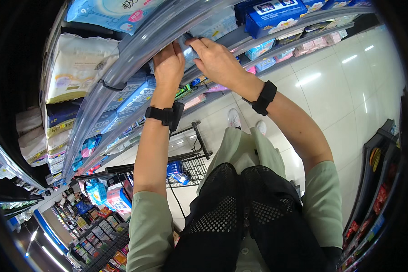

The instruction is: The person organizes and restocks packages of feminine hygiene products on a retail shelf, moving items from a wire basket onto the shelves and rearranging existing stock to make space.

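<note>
My left hand (170,66) reaches up under the clear plastic strip (149,54) along the shelf front, its fingertips partly hidden there. Beside it, my right hand (219,63) has its fingers bent over a pale blue, shiny package (188,54), thumb lower down. Most of that package is covered by my hands and the strip. Just beyond the right hand lies a larger light blue pack (216,25). Blue-and-white packs (134,97) stand on the shelf left of my left wrist.
White soft packs (80,68) fill the left shelf, and dark blue packs (275,17) the upper right. Below my left arm stands a black wire cart (193,168) holding a blue package (176,171). Another display rack (370,170) stands at right on the tiled floor (312,98).
</note>
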A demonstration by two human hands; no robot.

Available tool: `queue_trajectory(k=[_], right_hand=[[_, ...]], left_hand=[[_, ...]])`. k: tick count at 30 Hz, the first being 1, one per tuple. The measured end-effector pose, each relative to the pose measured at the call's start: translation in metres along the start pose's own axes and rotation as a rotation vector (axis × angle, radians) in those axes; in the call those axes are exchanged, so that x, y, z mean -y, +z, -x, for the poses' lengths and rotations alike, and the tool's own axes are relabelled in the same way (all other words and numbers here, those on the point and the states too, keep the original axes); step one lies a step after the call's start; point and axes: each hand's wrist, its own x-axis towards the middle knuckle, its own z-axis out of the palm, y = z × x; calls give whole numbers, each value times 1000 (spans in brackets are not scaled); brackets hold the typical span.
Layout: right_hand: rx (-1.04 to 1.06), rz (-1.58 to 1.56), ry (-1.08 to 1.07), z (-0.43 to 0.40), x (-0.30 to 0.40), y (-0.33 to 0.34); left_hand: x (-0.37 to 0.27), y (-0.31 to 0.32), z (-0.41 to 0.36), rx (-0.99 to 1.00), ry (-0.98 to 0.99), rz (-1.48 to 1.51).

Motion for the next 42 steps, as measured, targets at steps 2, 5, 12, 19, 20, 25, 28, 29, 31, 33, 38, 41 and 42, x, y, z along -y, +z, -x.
queue_trajectory(k=[2, 5, 12, 19, 20, 25, 28, 29, 31, 33, 38, 41, 42], right_hand=[[7, -8, 4, 1, 0, 1], [-18, 10, 3, 2, -3, 1], [-236, 529, -139, -29, -10, -28], [-124, 554, -210, -35, -53, -15], [-99, 559, -217, -35, -57, -16], [-67, 572, -182, -35, -70, -12], [-161, 617, -219, -34, -70, -17], [-155, 663, -241, -34, -64, -20], [-155, 718, -274, -28, -52, -33], [-189, 510, -284, -17, -28, -44], [-18, 142, -166, 63, 18, -48], [193, 78, -173, 112, 36, -36], [270, 52, -168, 123, 38, -32]], left_hand=[[-1, 1, -1, 12, -11, -17], [-2, 2, 0, 36, -22, -1], [2, -1, 1, 128, 34, 68], [-5, 1, -10, 230, -66, -45], [-5, 2, -9, 230, -67, -44], [-2, 4, -3, 134, 95, -63], [-7, 6, -2, 71, 170, -53], [-6, 5, -2, 62, 173, -53], [-6, 4, -4, 67, 175, -48], [-11, -7, 0, 86, 96, -74], [-52, -41, 44, -37, 115, 90], [-78, -52, 109, -8, 74, 156], [-83, -52, 133, -15, 42, 200]])
